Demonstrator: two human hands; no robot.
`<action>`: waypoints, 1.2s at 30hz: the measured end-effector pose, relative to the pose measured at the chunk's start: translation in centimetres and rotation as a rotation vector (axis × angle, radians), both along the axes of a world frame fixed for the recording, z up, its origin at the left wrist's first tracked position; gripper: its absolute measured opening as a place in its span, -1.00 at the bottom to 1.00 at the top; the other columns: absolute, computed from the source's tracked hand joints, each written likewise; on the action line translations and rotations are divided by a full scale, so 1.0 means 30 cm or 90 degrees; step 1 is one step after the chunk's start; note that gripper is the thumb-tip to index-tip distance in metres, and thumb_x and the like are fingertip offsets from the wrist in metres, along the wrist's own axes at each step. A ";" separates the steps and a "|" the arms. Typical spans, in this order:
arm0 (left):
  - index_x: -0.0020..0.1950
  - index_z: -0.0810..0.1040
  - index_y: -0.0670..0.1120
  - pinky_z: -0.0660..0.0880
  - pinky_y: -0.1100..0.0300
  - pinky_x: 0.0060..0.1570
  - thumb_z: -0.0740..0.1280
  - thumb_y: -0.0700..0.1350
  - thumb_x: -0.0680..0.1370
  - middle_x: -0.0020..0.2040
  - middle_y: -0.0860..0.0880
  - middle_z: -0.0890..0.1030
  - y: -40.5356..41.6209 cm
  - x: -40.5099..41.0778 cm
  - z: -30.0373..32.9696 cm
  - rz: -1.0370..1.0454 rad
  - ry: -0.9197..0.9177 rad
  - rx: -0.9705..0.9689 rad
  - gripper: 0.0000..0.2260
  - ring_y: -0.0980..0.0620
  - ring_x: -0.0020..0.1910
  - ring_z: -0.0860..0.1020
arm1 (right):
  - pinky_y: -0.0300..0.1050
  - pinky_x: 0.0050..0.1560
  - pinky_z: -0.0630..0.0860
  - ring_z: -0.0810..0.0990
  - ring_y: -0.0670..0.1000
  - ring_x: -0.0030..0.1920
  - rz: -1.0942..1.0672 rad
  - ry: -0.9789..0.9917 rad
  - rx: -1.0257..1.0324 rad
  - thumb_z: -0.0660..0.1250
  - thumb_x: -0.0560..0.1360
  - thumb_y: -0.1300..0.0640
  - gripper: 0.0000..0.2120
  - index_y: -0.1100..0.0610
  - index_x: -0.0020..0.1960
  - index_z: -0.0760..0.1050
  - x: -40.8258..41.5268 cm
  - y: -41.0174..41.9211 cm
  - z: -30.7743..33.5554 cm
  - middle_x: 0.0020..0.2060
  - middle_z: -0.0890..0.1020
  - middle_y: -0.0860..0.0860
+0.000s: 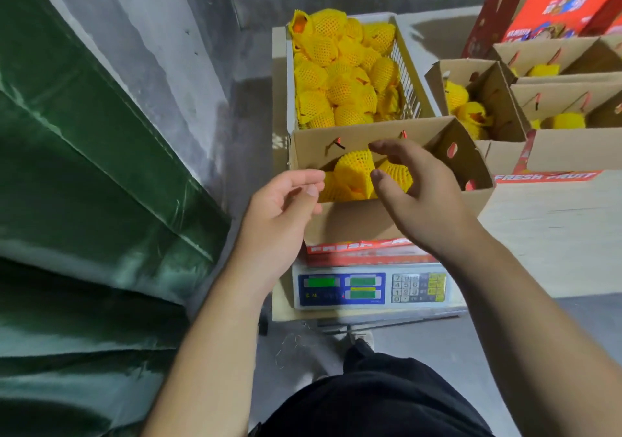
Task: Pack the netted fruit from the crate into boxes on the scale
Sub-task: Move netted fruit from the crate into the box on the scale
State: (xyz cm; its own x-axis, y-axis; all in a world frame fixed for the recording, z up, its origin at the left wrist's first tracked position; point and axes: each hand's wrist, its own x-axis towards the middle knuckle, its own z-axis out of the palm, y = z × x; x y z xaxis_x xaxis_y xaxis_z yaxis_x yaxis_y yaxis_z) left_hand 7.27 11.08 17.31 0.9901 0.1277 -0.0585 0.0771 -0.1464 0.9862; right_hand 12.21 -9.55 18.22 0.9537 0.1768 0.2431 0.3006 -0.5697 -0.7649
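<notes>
Several netted fruit (356,174) fill the box (370,221) (crate (409,76) behind, heaped).

There is one view only, from the head, looking forward and steeply down, close over the hands (353,197), the box (353,221) and the scale (370,288).

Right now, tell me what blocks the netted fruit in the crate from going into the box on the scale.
Nothing visible does. The box is open-topped, right in front of the crate, and both hands, left and right, hover empty above it.
</notes>
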 end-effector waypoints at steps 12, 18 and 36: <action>0.20 0.63 0.06 0.63 0.32 -0.07 0.26 -0.13 0.72 0.09 0.04 0.74 -0.033 0.696 0.067 -0.016 0.076 0.024 -0.82 0.11 -0.05 0.73 | 0.13 0.24 0.56 0.64 0.08 0.20 0.084 0.106 -0.183 0.34 0.62 0.07 -0.63 0.04 0.42 0.46 0.719 -0.301 -0.012 0.20 0.67 0.02; 0.34 0.62 -0.08 0.52 0.22 -0.01 0.30 -0.18 0.69 0.24 -0.06 0.64 -0.041 1.081 -0.183 -0.185 0.108 0.514 -0.76 -0.04 0.17 0.61 | 0.14 0.18 0.54 0.57 0.28 0.25 0.227 0.154 -0.426 0.33 0.61 0.08 -0.42 0.08 0.58 0.24 1.096 -0.203 -0.222 0.29 0.58 0.20; 0.24 0.60 -0.08 0.48 -0.07 -0.04 0.42 0.19 0.47 0.19 -0.14 0.55 0.034 1.376 -0.312 -0.308 0.032 1.033 -0.54 -0.26 0.07 0.56 | 0.17 0.25 0.34 0.31 0.24 0.29 0.210 -0.023 -0.441 0.30 0.43 -0.31 -0.12 -0.04 0.61 0.06 1.395 0.026 -0.596 0.35 0.28 0.15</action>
State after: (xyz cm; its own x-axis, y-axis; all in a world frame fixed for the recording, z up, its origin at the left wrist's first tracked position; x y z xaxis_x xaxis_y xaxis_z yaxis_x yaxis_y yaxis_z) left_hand 48.55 12.10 7.94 0.9548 -0.2088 -0.2113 -0.2505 -0.9483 -0.1947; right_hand 54.07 -8.76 0.35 0.8190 0.5738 0.0025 0.5558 -0.7922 -0.2521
